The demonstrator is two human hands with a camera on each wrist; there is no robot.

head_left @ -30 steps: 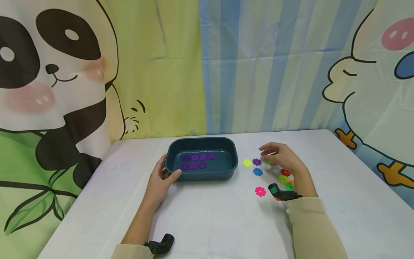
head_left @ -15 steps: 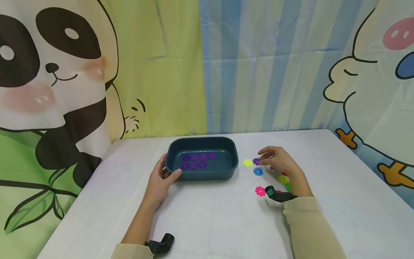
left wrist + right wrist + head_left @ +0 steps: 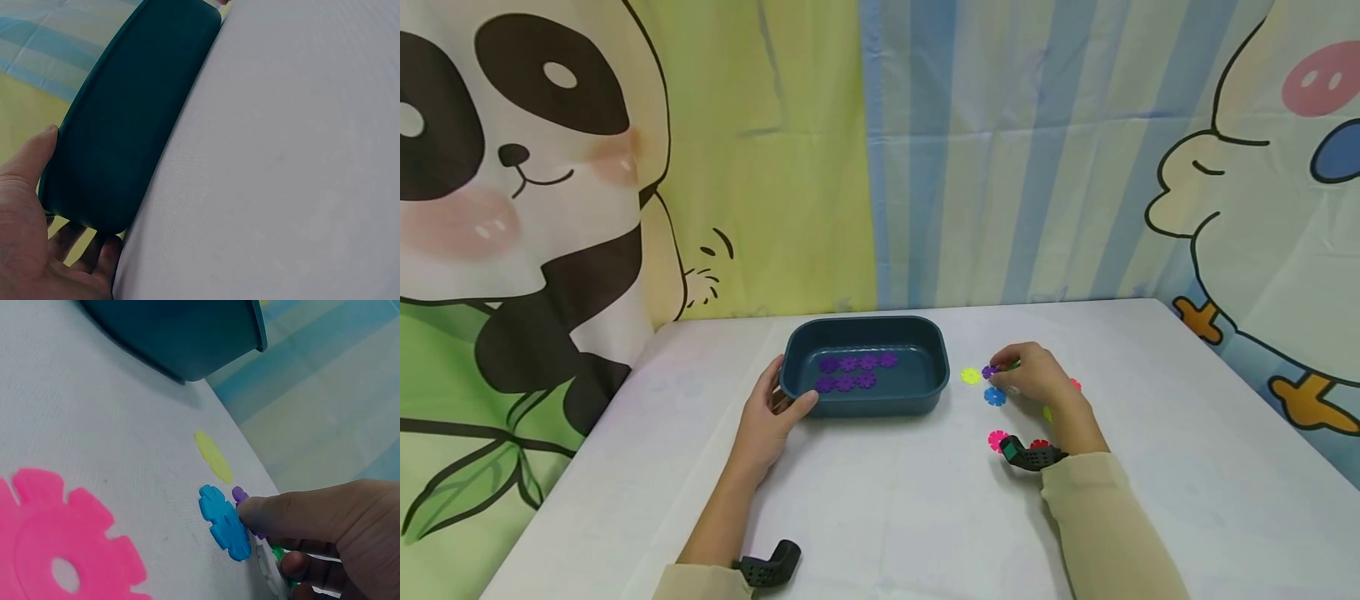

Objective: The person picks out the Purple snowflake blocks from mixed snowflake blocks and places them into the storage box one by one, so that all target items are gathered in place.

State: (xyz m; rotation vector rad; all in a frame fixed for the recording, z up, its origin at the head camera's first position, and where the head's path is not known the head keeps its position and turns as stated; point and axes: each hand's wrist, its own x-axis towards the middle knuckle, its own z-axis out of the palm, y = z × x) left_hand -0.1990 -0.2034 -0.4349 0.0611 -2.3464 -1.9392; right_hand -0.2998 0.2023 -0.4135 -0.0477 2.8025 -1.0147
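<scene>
My left hand (image 3: 765, 429) grips the near left corner of a dark teal plastic tub (image 3: 872, 407), thumb at the rim and fingers around the end wall. Several purple flower-shaped discs (image 3: 845, 383) lie in two rows inside it. To the right of the tub, my right hand (image 3: 1037, 375) pinches another purple disc (image 3: 987, 372), seen in the right wrist view partly behind the thumb (image 3: 269, 515). A blue disc (image 3: 225, 522) lies right beside that thumb, with a yellow disc (image 3: 212, 456) further toward the tub. White and green discs are partly hidden under the hand.
A pink disc (image 3: 997, 440) and a red disc (image 3: 1040, 443) lie nearer me, by the right wrist camera (image 3: 1030, 454). More discs show around the right wrist. The white-covered table (image 3: 880, 508) ends at a printed curtain (image 3: 775, 167) behind.
My right hand has come down and left, from above the green and white discs to the purple disc, and its fingers have closed there. The left hand and tub stay put.
</scene>
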